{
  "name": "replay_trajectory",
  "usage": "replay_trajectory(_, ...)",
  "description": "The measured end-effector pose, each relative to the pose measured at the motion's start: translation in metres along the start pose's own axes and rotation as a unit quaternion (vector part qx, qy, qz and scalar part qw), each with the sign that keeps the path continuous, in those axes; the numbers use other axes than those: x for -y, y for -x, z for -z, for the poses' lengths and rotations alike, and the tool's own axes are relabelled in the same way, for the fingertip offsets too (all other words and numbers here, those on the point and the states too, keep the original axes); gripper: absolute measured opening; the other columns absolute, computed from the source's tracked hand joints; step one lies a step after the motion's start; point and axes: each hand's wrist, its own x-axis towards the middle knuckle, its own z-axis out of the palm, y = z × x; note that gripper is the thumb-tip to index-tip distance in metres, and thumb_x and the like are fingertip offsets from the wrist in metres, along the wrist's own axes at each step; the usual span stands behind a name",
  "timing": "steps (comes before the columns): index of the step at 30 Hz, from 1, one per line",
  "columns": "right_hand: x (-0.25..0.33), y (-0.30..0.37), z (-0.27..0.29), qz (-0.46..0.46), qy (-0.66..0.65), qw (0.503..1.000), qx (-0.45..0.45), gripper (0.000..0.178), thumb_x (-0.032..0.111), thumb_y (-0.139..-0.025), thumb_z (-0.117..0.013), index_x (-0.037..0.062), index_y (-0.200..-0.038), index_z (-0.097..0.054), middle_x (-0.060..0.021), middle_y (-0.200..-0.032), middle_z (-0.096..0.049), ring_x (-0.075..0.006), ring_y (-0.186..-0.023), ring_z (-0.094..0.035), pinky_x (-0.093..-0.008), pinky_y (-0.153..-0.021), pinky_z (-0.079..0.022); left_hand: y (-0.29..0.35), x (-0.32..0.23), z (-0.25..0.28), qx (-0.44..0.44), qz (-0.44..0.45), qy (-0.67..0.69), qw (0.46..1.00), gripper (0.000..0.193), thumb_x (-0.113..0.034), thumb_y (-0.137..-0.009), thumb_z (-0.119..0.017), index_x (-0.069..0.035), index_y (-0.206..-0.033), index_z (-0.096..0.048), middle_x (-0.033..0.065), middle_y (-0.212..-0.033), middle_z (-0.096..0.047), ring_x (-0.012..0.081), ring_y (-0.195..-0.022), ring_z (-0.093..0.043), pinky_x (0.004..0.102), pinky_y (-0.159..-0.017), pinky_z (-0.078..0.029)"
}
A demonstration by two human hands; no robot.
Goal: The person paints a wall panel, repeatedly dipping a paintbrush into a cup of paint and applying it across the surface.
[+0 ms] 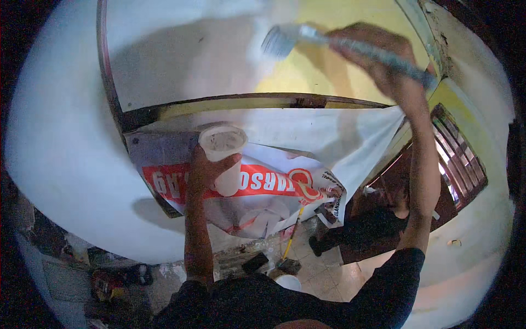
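Your left hand is wrapped around a white plastic cup, holding it upright in front of the hanging banner. Your right hand is raised well above it, closed on the handle of a paintbrush whose bristles point left toward the white wall panel.

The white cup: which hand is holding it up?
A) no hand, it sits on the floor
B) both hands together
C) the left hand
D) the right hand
C: the left hand wraps around the white cup, while the right hand is raised higher and grips a paintbrush against the wall.
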Motion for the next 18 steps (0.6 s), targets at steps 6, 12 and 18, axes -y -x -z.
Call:
replay_trajectory(6, 0.002, -0.030, 0.018, -0.040, 0.133, 0.982, -0.128, 0.026, 0.019, -0.086, -0.066, 0.0048, -0.108, -0.069, -0.0166, -0.103, -0.069, -0.0273, -0.089, -0.068, -0.0363, -0.076, -0.057, 0.005, -0.001, 0.008, -0.001, -0.077, -0.050, 0.996, 0.070, -0.023, -0.067, -0.087, -0.004, -0.125, -0.052, 0.0123, -0.119, -0.062, 0.0244, -0.110, -0.059, 0.0389, -0.098, -0.046)
replay_trajectory(12, 0.012, 0.024, -0.057, -0.070, -0.004, 0.996, -0.060, 0.031, 0.010, -0.087, -0.060, 0.0058, -0.117, -0.064, -0.0135, -0.120, -0.063, -0.0285, -0.106, -0.062, -0.0375, -0.091, -0.051, 0.008, 0.003, 0.008, -0.042, 0.088, -0.083, 0.992, 0.071, -0.026, -0.068, -0.087, -0.003, -0.125, -0.051, 0.0123, -0.120, -0.061, 0.0250, -0.111, -0.059, 0.0394, -0.098, -0.046)
replay_trajectory(18, 0.093, 0.088, -0.113, -0.123, -0.086, 0.988, 0.028, 0.036, 0.007, -0.084, -0.056, 0.0001, -0.119, -0.060, -0.0159, -0.120, -0.059, -0.0322, -0.109, -0.059, -0.0372, -0.098, -0.047, 0.012, -0.023, -0.006, -0.035, 0.022, -0.059, 0.997, 0.070, -0.025, -0.068, -0.087, -0.003, -0.125, -0.052, 0.0125, -0.119, -0.062, 0.0254, -0.109, -0.061, 0.0393, -0.096, -0.048)
